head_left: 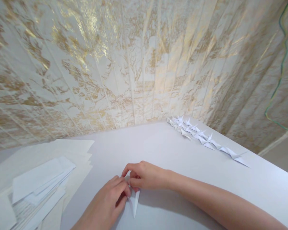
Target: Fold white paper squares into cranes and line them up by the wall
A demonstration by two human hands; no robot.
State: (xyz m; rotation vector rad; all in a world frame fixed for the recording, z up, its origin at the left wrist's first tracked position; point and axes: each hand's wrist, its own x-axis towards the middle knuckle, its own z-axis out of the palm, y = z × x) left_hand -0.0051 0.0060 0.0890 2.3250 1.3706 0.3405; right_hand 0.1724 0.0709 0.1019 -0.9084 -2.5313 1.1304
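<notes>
A small piece of folded white paper (135,204) is held between my two hands, low in the middle of the view, just over the white table. Its narrow pointed end sticks out below the fingers, toward me; the rest is covered by them. My left hand (114,195) pinches it from the left, with thumb and fingers closed. From the right, my right hand (144,175) has its fingertips pressed on the paper's upper part. The fingertips of both hands meet there.
White folded paper cranes (201,137) stand in rows at the table's back right. Stacked paper sheets (45,175) lie on the left. A gold-patterned curtain (124,70) hangs behind the white table (182,156). A green-yellow wire (282,67) dangles at the right.
</notes>
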